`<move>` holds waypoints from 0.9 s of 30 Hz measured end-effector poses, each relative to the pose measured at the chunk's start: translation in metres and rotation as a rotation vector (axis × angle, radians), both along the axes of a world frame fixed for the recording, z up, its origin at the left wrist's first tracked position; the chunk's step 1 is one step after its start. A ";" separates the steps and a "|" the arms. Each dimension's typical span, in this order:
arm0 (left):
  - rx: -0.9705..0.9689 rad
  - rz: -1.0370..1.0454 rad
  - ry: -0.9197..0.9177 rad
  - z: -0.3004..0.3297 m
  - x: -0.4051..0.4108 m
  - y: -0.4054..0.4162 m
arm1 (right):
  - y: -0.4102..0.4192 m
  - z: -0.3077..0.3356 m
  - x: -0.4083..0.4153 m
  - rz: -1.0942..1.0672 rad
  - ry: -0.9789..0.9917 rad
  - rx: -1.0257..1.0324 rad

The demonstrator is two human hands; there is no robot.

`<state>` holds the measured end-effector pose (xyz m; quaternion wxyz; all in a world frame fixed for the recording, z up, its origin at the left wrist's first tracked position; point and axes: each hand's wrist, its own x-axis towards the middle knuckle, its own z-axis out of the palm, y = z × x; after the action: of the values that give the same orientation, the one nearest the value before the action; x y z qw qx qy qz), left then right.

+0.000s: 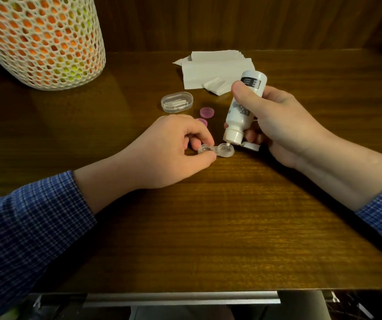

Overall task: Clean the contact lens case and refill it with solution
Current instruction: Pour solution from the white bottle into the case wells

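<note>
A clear two-well contact lens case lies on the wooden table. My left hand pinches its left well between thumb and fingers. My right hand grips a white solution bottle, tipped nozzle-down. The nozzle tip sits just over the case's right well. The bottle's flip cap hangs open beside the nozzle. Two pink screw caps lie behind my left hand, the nearer one partly hidden.
A small clear oval plastic box sits behind the caps. White tissues lie at the back centre. A tall white mesh basket with orange and yellow contents stands at the back left. The table's front edge runs near my body.
</note>
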<state>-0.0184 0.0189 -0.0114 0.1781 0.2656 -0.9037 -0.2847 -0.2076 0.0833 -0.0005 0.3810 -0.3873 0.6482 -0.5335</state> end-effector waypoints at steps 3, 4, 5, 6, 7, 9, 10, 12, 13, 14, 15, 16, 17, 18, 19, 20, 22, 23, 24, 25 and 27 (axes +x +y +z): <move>-0.006 0.001 -0.001 0.000 0.000 0.000 | 0.000 0.000 0.000 -0.002 0.002 0.007; -0.010 -0.002 -0.003 0.000 0.001 0.000 | 0.000 0.000 0.000 -0.001 0.000 0.008; -0.014 -0.004 -0.004 -0.001 0.001 0.000 | 0.000 -0.001 0.000 -0.001 -0.002 0.010; -0.017 -0.007 -0.006 -0.001 0.001 -0.001 | 0.000 -0.001 -0.001 -0.002 -0.004 0.012; -0.019 -0.009 -0.007 -0.001 0.001 -0.001 | 0.000 -0.001 -0.001 -0.004 -0.008 0.012; -0.020 -0.008 -0.007 0.000 0.002 -0.001 | 0.000 0.000 -0.002 -0.006 -0.018 0.010; -0.020 -0.008 -0.008 0.000 0.002 -0.002 | 0.000 0.000 -0.002 -0.005 -0.021 0.009; -0.019 -0.008 -0.011 -0.001 0.002 -0.002 | 0.000 0.000 -0.002 -0.001 -0.020 0.009; -0.020 -0.009 -0.010 -0.001 0.001 -0.002 | 0.000 0.000 -0.002 0.002 -0.020 0.007; -0.022 -0.010 -0.008 -0.001 0.001 -0.001 | 0.000 0.000 -0.002 0.005 -0.021 0.003; -0.023 -0.009 -0.007 -0.001 0.001 -0.001 | 0.000 0.000 -0.002 0.007 -0.022 0.001; -0.023 -0.008 -0.006 -0.001 0.001 -0.001 | 0.000 0.000 -0.002 0.007 -0.018 -0.001; -0.023 -0.006 -0.006 -0.001 0.001 -0.001 | 0.000 0.000 -0.002 0.006 -0.011 -0.001; -0.022 -0.005 -0.006 -0.001 0.001 -0.001 | 0.000 0.000 -0.002 0.006 -0.004 0.000; -0.023 -0.004 -0.007 -0.001 0.001 -0.001 | 0.000 0.000 -0.001 0.008 0.002 0.000; -0.024 -0.003 -0.008 -0.001 0.001 -0.001 | 0.000 0.000 -0.001 0.009 0.005 -0.001; -0.013 0.000 -0.008 -0.001 0.000 0.000 | 0.000 0.000 -0.001 0.009 0.009 -0.004; -0.003 0.004 -0.007 -0.001 0.000 0.000 | 0.000 0.000 -0.001 0.009 0.011 -0.005; 0.006 0.007 -0.007 -0.001 0.000 0.000 | 0.000 -0.001 -0.001 0.010 0.014 -0.006; 0.012 0.008 -0.007 -0.001 0.000 -0.001 | 0.000 -0.001 -0.001 0.011 0.015 -0.007; 0.017 0.007 -0.003 -0.001 0.000 -0.001 | 0.000 -0.001 -0.001 0.011 0.009 -0.012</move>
<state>-0.0184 0.0180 -0.0122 0.1756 0.2707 -0.9006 -0.2913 -0.2082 0.0834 -0.0019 0.3787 -0.3953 0.6445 -0.5338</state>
